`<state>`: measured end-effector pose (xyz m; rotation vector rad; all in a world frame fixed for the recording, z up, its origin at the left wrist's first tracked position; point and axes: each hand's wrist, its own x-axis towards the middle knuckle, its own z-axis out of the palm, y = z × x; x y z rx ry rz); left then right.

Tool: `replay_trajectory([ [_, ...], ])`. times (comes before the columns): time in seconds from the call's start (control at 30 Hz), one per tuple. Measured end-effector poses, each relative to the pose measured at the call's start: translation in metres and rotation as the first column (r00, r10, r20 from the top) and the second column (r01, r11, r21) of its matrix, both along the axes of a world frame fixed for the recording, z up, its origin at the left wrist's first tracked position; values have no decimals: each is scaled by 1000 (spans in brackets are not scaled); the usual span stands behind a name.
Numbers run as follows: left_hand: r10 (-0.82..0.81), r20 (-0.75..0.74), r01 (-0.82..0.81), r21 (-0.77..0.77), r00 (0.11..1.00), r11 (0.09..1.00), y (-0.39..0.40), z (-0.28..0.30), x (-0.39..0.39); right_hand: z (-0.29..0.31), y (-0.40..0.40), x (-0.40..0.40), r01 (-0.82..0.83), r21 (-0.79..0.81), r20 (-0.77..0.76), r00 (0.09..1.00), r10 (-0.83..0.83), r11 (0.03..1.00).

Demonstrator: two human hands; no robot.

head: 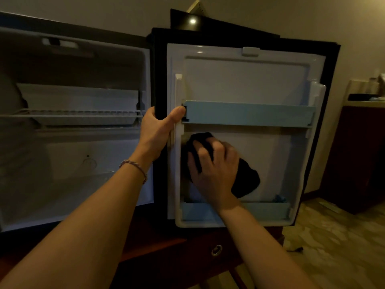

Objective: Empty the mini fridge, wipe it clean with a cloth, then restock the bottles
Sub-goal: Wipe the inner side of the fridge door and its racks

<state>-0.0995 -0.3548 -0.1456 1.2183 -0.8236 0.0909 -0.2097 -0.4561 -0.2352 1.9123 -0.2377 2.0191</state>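
We steady door [245, 80] edge with left hand [155, 133], grip wrapped round it. Right hand [214, 172] presses cloth [248, 180] flat, fingers spread; we'd sweep overlapping strokes into corners above lower door shelf [260, 210].

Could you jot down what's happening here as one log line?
step: wiping | left hand: grips fridge door edge | right hand: presses dark cloth on inner door panel | bottles: none visible
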Motion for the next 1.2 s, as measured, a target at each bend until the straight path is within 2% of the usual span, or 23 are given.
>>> replay_trajectory([
  [0.1, -30, -7, 30, 32, 1000, 999, 5, 0, -3, 8, 8, 3, -3, -73, -21, 1000, 2, 997],
  [0.43, -51, 118, 35, 138, 992, 990, 14, -6, -3, 24, -13, 6, -98, -83, -45, 994, 94, 992],
  [0.67, -56, 127, 35, 164, 990, 986, 13, -7, 3, 26, -72, -28, 63, -160, -55, 996, -72, 985],
  [0.83, -38, 133, 18, 149, 990, 989, 11, -8, 2, 12, -126, -60, 219, 81, -17, 976, -218, 972],
  [0.93, -27, 136, 6, 151, 990, 988, 10, -8, 2, 5, -138, -66, 239, 135, -21, 971, -239, 961],
  [1.1, 4, 137, -25, 152, 991, 988, 9, -7, -1, -28, -129, -56, 114, 354, 83, 985, -153, 928],
  [1.2, 23, 136, -44, 154, 990, 987, 7, -7, -3, -44, -118, -51, 72, 439, 59, 992, -109, 896],
])
